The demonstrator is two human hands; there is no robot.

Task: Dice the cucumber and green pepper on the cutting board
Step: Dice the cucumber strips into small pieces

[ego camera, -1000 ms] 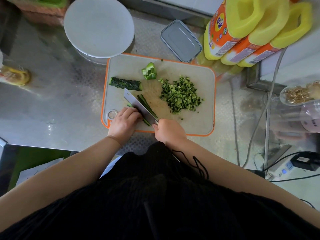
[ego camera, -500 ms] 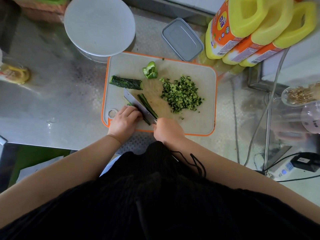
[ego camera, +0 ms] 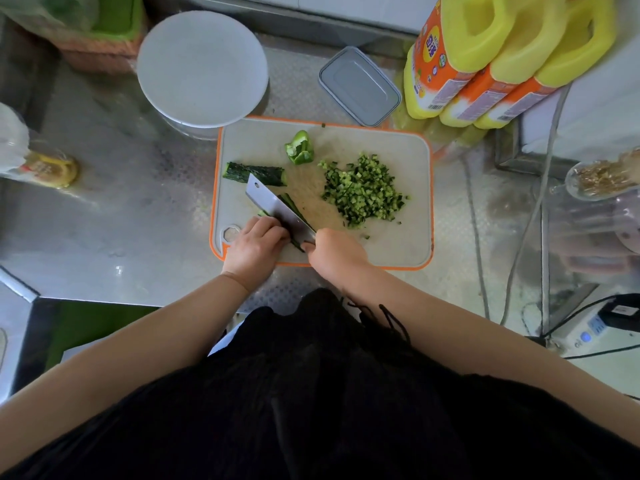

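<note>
At the far left of the steel surface (ego camera: 114,216) lies a clear plastic bag with a yellow label (ego camera: 52,169). Further right, at the back, sits a round white bowl (ego camera: 202,69), its near edge just beside the far left corner of the pale rectangular cutting board with an orange rim (ego camera: 391,251).

On the board's left part lies a dark green cucumber half (ego camera: 254,173), lengthwise across the board. Nearer the person, the left hand (ego camera: 256,245) has its fingers curled down on the long cucumber strips (ego camera: 293,206), pinning them against the board. The broad steel cleaver blade (ego camera: 277,206) stands on those strips just beside the left fingertips, slanting from far left to near right. The right hand (ego camera: 337,252) is wrapped round the cleaver's handle, which the hand hides.

Beyond the blade, near the board's far edge, rests a bright green pepper piece (ego camera: 299,147), apart from the cucumber half. Right of centre spreads a heap of diced green cucumber cubes (ego camera: 363,190), with a few stray bits near it.

Behind the board stands a grey rectangular lidded container (ego camera: 360,86). To its right are three yellow and orange plastic jugs (ego camera: 495,60) side by side, and at the far right cables (ego camera: 533,216) trail over the surface.
</note>
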